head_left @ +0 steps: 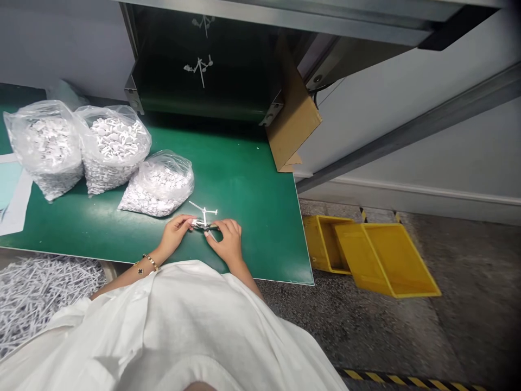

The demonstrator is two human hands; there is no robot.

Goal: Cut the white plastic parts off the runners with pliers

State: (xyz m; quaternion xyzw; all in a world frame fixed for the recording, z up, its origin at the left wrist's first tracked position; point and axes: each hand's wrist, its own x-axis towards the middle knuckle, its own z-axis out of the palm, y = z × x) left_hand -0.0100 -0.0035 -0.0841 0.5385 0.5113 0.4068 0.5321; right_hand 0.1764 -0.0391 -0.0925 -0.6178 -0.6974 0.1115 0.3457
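Note:
Close to the front edge of the green table, a branched white plastic sprue (204,212) stands up between my two hands. My left hand (175,234) pinches a small white end of it with thumb and fingertips. Curled from the other side, my right hand (228,241) has its fingers closed round a slim dark tool (211,226), whose kind is too small to tell. The tool lies against the sprue's lower part. Just beyond my left hand sits a clear bag of small white plastic pieces (160,187).
Two more bags, a middle one (116,146) and a left one (51,149), hold white parts. Similar sprues (200,68) lie on the dark conveyor belt (171,92). A cardboard sheet (293,114) leans right of it. Yellow bins (386,260) stand on the floor; white sticks (44,293) fill a container lower left.

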